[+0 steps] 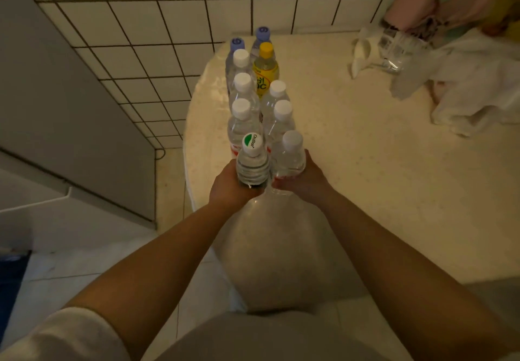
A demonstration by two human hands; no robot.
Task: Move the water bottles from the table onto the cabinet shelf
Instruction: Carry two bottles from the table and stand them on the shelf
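Observation:
Several water bottles stand in two rows on the pale round table (365, 163), near its left edge. My left hand (228, 189) grips the nearest bottle with the green-and-white cap (252, 160). Beside it, my right hand (306, 180) grips a clear bottle with a white cap (291, 152). Behind them stand more white-capped bottles (242, 118), a yellow-capped bottle with a yellow label (265, 67), and two blue-capped bottles (263, 35) at the far end by the wall. The cabinet shelf cannot be made out with certainty.
A grey cabinet or appliance side (56, 107) stands at the left, with a white ledge (42, 200) below it. White plastic bags and clear wrapping (422, 65) lie at the table's far right. A white tiled wall (168, 22) backs the table.

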